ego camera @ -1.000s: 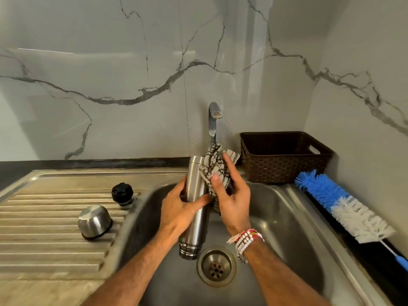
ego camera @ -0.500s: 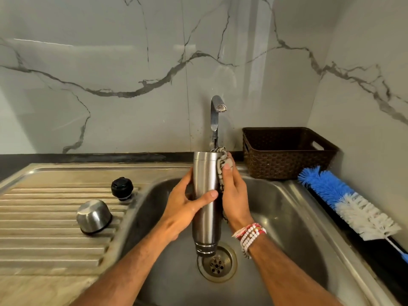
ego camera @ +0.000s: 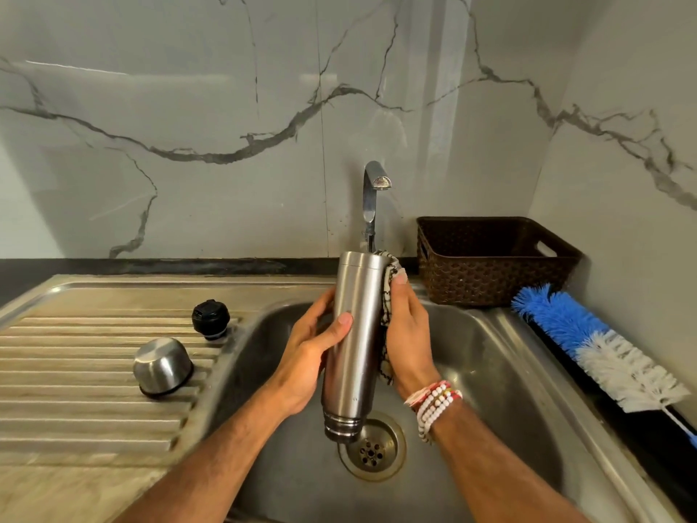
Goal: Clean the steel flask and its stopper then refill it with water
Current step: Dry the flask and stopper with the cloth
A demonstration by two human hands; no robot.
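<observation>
Holding the steel flask (ego camera: 354, 352) nearly upright over the sink basin (ego camera: 490, 371), you have its ringed, narrower end pointing down, just above the drain (ego camera: 371, 452). Its flat end is at the top, in front of the tap (ego camera: 371, 198).

Your left hand (ego camera: 309, 356) grips the flask's left side at about mid-height. The thumb lies across the front of the body and the fingers curl round behind it.

Your right hand (ego camera: 409, 341) is wrapped round the flask's right side, with a patterned cloth (ego camera: 388, 281) pressed between palm and steel. One fingertip pins the cloth near the flask's top edge. The cloth shows along the flask's side from the top edge to just below your palm. You cannot see how the fingers lie behind the flask. Beaded bracelets (ego camera: 433, 403) sit on that wrist.

The black stopper (ego camera: 210, 319) stands on the ridged drainboard (ego camera: 75, 371) to your left, close to the basin's edge and well apart from the flask. A steel cup (ego camera: 163, 366) rests mouth down on the ridges, just nearer you than the stopper.

To your right, a brown woven basket (ego camera: 490, 269) sits in the corner against the marble wall. A blue-and-white bottle brush (ego camera: 603, 352) lies along the counter beside the basin, its blue tip near the basket.
</observation>
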